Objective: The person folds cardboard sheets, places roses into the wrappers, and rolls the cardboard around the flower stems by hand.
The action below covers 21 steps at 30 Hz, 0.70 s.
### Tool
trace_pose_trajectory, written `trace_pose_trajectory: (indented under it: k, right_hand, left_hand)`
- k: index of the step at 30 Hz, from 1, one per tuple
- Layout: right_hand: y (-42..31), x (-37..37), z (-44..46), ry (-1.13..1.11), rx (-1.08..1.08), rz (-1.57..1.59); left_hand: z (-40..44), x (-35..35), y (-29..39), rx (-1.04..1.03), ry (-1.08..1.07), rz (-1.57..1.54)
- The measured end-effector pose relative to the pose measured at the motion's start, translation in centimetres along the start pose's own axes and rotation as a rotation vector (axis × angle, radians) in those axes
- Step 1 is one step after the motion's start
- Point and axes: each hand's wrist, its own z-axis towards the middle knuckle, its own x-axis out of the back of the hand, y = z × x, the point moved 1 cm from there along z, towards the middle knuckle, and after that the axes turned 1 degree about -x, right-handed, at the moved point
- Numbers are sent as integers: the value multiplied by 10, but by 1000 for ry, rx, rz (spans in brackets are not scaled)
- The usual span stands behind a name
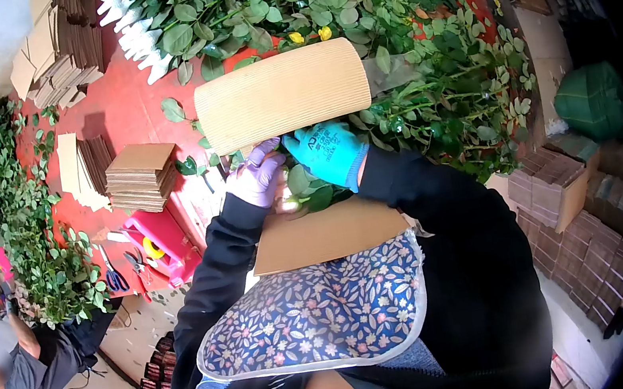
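We bend the fingers of our purple-gloved left hand [257, 178] and teal-gloved right hand [328, 156] at the near edge of the curved corrugated cardboard sheet [281, 96]; whether they grip it, we cannot tell. Leafy stems [266, 0] lie beyond this sheet, stacked cardboard pieces [139, 180] to its left.

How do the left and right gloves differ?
Color: the left glove is pale purple; the right glove is bright teal.
Markings: the right glove has dark print on its back; none shows on the left glove.
Sleeve edge: the left glove runs up to the cuff as plain purple; the right glove ends in a lighter blue band.
Shared: both are at the near edge of the ridged cardboard.
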Motion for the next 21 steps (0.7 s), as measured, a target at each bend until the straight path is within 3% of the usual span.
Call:
trace_pose_trajectory:
  k: [1, 4, 9, 10, 15, 17, 19, 20, 21]
  right_hand:
    - [-7, 8, -8, -95, -36, -15]
    - [-7, 17, -13, -32, -26, 18]
    - [0, 34, -17, 112, -12, 48]
    - [1, 40, -16, -31, -12, 132]
    - [3, 41, -14, 18, 45, 75]
    - [3, 38, -10, -151, 9, 201]
    - [6, 32, -5, -119, -4, 261]
    - [8, 29, -3, -76, -17, 316]
    - [10, 22, -3, -75, -9, 314]
  left_hand:
    - [-2, 7, 16, -1, -1, -13]
    - [1, 30, 39, 9, 38, 81]
    - [-25, 41, 39, -217, 126, 208]
    - [-27, 42, 41, -220, 125, 220]
    - [-28, 29, 42, -19, -37, 198]
    - [-25, 26, 42, -14, -27, 185]
    - [-27, 21, 34, 199, -111, -41]
    - [-24, 22, 28, -20, -16, 130]
    - [-24, 23, 27, -15, -11, 134]
